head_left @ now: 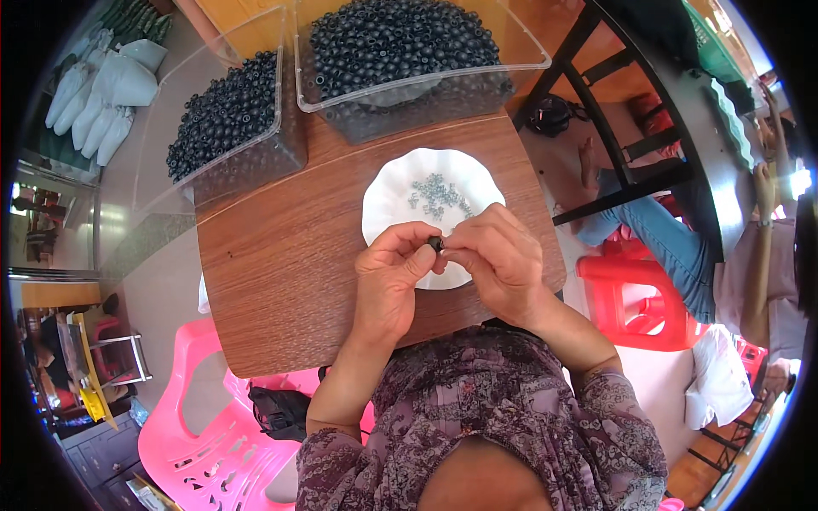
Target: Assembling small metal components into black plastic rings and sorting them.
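Note:
Between the thumb and forefinger of my left hand is a small dark round piece with a glossy surface. My right hand is closed in a pinch right against that piece. Whatever its fingertips hold is hidden or too small to name. Both hands are over the near part of a white plate with a wavy rim. On the plate lies a loose scatter of tiny silvery pieces, too small to name surely.
Two clear plastic bins, one at the back and one at the back left, hold many dark round pieces with holes. They stand on the brown wooden table. A pink chair, red stool and dark table with a seated person are around.

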A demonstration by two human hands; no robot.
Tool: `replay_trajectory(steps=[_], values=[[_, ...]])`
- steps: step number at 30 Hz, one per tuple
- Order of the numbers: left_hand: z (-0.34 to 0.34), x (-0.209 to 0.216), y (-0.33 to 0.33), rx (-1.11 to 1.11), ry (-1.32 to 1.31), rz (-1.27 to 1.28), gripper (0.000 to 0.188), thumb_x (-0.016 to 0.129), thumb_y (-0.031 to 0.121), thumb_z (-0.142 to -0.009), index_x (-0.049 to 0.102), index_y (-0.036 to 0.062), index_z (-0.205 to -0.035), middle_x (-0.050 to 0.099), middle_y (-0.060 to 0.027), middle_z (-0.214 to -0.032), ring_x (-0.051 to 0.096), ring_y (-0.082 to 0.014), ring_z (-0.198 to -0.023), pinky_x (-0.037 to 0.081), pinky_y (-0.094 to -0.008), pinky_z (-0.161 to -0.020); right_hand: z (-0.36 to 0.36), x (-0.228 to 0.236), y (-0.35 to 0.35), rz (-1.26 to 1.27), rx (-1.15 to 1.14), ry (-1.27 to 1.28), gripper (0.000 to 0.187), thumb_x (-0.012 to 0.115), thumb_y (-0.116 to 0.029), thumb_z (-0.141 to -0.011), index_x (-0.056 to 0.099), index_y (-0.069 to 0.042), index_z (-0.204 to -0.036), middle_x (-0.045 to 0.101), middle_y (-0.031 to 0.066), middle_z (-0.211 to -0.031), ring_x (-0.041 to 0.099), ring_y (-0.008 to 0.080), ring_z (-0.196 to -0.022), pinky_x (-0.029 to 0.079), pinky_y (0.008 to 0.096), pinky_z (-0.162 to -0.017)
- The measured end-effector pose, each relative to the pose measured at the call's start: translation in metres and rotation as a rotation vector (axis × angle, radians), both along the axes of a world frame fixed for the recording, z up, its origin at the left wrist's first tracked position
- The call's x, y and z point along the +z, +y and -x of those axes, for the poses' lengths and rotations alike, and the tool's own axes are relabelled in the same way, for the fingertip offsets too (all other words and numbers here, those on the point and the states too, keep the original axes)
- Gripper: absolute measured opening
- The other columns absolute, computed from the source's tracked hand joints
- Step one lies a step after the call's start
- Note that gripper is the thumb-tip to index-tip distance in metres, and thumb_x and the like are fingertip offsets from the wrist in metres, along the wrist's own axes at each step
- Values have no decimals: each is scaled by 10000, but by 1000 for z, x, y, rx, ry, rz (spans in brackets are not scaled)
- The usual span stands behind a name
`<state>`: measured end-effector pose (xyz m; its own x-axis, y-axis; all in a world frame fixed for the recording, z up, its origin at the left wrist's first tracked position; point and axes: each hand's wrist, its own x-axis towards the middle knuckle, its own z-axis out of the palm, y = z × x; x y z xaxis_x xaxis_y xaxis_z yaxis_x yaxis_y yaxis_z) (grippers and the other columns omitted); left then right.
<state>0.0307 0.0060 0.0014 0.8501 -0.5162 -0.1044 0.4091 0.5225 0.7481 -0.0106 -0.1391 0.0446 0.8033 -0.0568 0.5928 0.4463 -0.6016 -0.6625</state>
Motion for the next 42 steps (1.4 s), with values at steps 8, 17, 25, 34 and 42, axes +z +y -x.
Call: replay_trajectory(steps=[8, 17, 25, 34, 42], values=[[7, 0, -5, 56, 13, -22, 195, 610, 5, -820, 580, -46, -1006, 606, -68, -909, 553, -131, -761, 466, -245, -709, -3, 3, 0, 102, -33, -7, 189, 663, 46, -581, 607, -50, -734, 569, 55, -745, 535, 232, -701, 439, 318, -559], [5, 12, -9, -4, 288, 120, 235, 577, 54, -851, 545, -44, -1061, 599, -91, -963, 569, -169, -809, 475, -287, -771, 2, 0, 3, 466, -93, -214, 305, 607, -36, -523, 606, 0, -826, 564, 100, -904, 526, 235, -732, 421, 330, -614], [-16, -4, -8, -72, 248, 214, 194, 567, 67, -861, 564, -32, -1028, 609, -109, -922, 553, -170, -749, 453, -298, -708, -29, 15, -17, 321, 58, -164, 247, 659, -15, -590, 634, -20, -836, 599, 82, -842, 547, 234, -692, 437, 330, -588], [-30, -18, -9, -165, 207, 245, 170, 599, 69, -831, 575, -24, -970, 584, -117, -863, 511, -174, -702, 406, -348, -698, -172, 44, -59, 317, -70, -63, 84, 614, 0, -686, 631, -18, -766, 610, 109, -744, 571, 285, -750, 450, 358, -674], [-34, -30, -8, -145, 210, 290, 186, 583, 4, -831, 584, -51, -1008, 619, -129, -874, 562, -177, -723, 457, -283, -702, -270, 31, -67, 786, -125, 114, 148, 613, -34, -622, 678, -101, -737, 619, 125, -700, 577, 320, -763, 464, 410, -671]])
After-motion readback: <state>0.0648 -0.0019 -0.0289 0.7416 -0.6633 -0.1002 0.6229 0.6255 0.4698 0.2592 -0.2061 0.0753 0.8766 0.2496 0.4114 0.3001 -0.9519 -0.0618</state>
